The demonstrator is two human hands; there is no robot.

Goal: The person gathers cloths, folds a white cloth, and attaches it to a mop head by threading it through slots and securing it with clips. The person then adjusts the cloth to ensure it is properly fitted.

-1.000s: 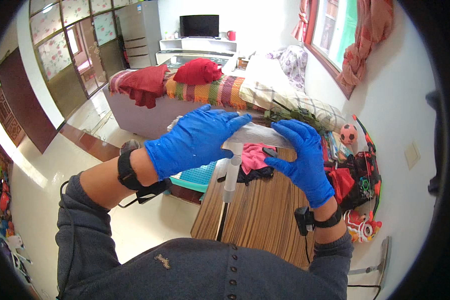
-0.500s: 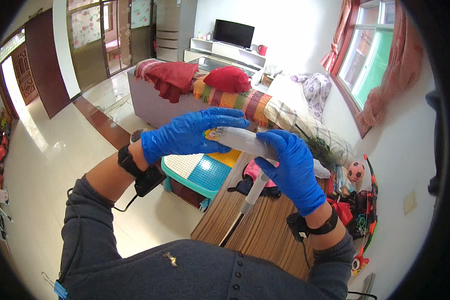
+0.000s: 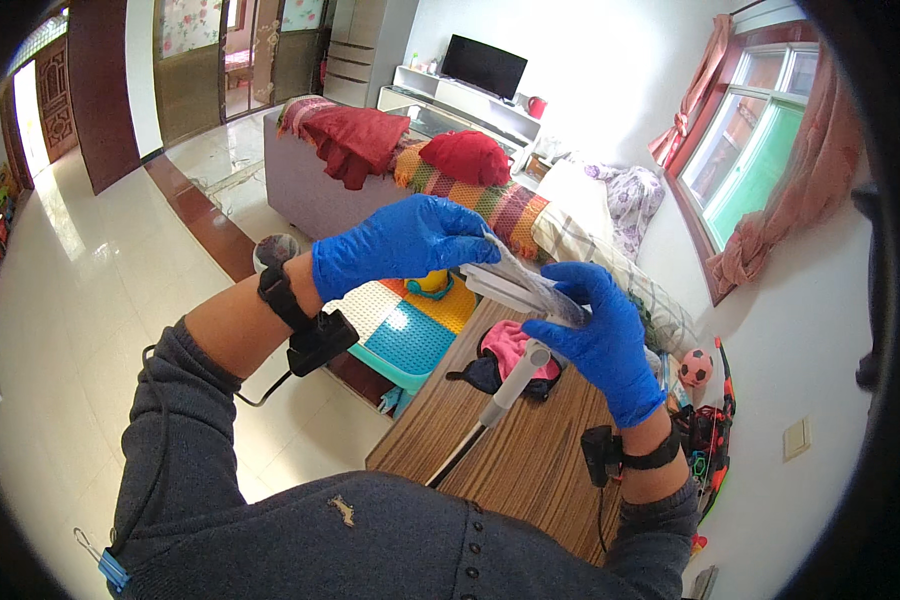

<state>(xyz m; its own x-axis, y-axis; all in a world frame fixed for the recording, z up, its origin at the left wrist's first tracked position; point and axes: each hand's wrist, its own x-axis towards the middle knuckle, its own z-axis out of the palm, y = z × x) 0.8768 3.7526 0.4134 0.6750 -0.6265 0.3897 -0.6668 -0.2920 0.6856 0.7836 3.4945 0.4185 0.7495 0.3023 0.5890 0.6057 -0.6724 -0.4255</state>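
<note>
A flat mop is held up in front of me, its white and black pole slanting down toward my body. My left hand, in a blue rubber glove, pinches one end of the grey cloth mop pad. Beneath that end, part of the white mop plate shows, with the pad lifted off it. The pad's other end lies between the thumb and fingers of my gloved right hand. My right palm hides the far part of the plate.
Below the mop stands a wood-grain table with a pink and dark cloth item. Left of it is a small building-block table. A sofa with covers stands ahead. Toys and a pink ball lie by the right wall.
My left hand has gone from lying along the mop head to pinching the pad's end. That end has come up, baring the white plate. The view has shifted slightly.
</note>
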